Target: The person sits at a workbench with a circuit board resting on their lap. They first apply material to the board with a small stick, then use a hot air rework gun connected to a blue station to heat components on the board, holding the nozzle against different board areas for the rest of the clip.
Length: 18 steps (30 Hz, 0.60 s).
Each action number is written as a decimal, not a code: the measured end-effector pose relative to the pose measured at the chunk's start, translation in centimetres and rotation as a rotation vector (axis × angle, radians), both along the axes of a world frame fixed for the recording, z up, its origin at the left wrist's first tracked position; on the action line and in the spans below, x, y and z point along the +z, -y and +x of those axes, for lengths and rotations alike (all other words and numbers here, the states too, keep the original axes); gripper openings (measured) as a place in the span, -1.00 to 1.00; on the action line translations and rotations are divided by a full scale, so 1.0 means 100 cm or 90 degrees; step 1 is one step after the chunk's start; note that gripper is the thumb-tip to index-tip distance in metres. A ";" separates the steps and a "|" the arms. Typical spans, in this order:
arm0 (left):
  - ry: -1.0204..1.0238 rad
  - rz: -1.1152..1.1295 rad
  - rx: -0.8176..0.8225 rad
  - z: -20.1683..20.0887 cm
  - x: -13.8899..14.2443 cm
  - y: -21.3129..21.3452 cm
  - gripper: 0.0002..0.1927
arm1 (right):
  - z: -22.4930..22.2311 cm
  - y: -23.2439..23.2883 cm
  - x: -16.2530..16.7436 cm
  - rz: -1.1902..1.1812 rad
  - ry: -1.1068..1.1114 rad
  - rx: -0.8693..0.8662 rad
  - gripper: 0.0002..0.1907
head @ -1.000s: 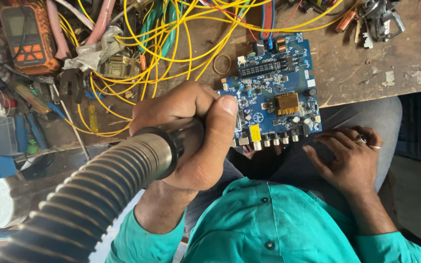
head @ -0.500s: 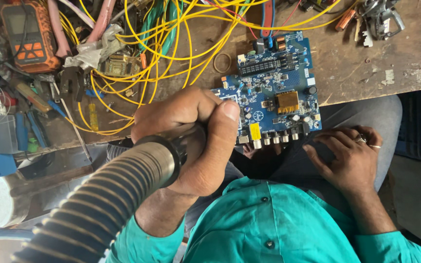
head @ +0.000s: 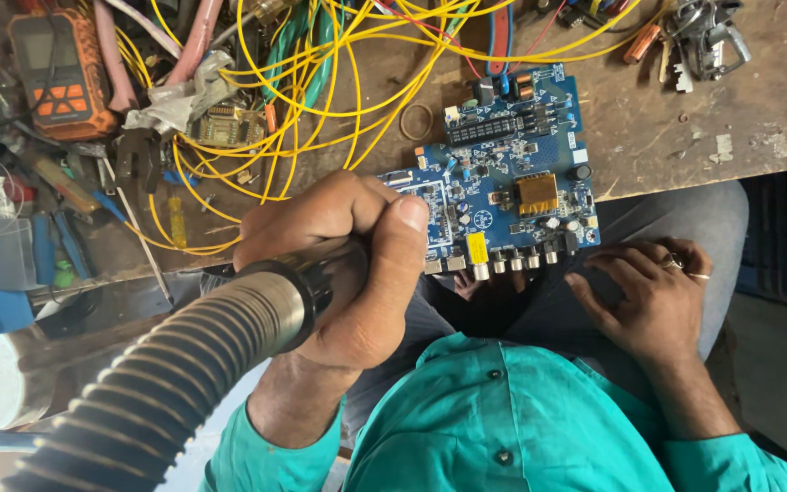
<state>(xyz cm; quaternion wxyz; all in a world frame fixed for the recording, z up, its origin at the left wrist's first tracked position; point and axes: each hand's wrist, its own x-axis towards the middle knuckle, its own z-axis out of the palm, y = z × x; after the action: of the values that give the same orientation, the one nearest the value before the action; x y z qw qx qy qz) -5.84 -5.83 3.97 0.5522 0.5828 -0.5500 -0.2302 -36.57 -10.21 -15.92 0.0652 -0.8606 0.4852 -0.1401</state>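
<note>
The blue circuit board lies at the near edge of the wooden surface, its row of round connectors overhanging the person's lap. Just beside its left corner, the left hand is clenched around the black nozzle of a ribbed grey hose, thumb stretched along the top towards the board, wrist bent upward from a teal sleeve. The hose runs off to the lower left. The right hand holds nothing; it rests flat on the grey trouser leg just below the board, fingers spread, rings on two of them. Behind the board sprawl yellow wires. An orange meter sits far left, and a bunch of keys far right.
</note>
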 end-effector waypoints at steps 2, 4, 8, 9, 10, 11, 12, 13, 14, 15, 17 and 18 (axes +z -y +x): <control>0.008 -0.002 0.001 0.002 -0.001 -0.001 -0.66 | 0.001 -0.001 0.001 0.006 0.011 -0.001 -0.72; 0.014 -0.001 0.003 0.003 -0.002 -0.002 -0.66 | 0.000 -0.001 0.001 -0.002 -0.001 -0.002 -0.72; 0.007 0.001 0.009 0.003 -0.003 -0.002 -0.65 | 0.001 0.000 0.001 -0.001 0.009 0.002 -0.71; -0.001 0.002 0.010 0.003 -0.004 -0.002 -0.65 | 0.000 0.000 0.001 0.000 0.004 0.000 -0.72; -0.015 0.000 0.009 0.003 -0.004 -0.002 -0.65 | 0.000 0.000 0.001 0.000 0.000 -0.001 -0.72; -0.020 0.000 0.011 0.004 -0.005 -0.002 -0.66 | 0.001 -0.001 0.001 0.000 -0.003 -0.003 -0.72; -0.025 -0.001 0.012 0.004 -0.005 -0.002 -0.67 | 0.001 -0.001 0.001 -0.002 -0.002 -0.001 -0.72; -0.022 0.000 0.015 0.005 -0.005 -0.002 -0.69 | 0.001 -0.001 0.001 -0.003 0.000 0.000 -0.72; -0.025 0.000 0.017 0.006 -0.006 -0.002 -0.69 | 0.001 -0.001 0.000 -0.005 0.002 0.001 -0.72; -0.027 -0.001 0.019 0.006 -0.006 -0.002 -0.69 | 0.001 -0.001 0.000 -0.005 0.003 0.001 -0.72; -0.034 -0.007 0.019 0.006 -0.008 -0.001 -0.67 | 0.001 -0.001 0.000 -0.004 0.006 0.000 -0.73; -0.033 -0.012 0.020 0.006 -0.009 0.000 -0.66 | 0.000 -0.001 0.000 -0.002 0.005 -0.002 -0.73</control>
<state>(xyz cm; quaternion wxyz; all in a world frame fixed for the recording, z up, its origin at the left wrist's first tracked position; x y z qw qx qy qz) -5.27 -5.79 3.10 0.5752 0.5797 -0.5286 -0.2317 -36.56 -10.09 -15.90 0.0660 -0.8595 0.4859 -0.1443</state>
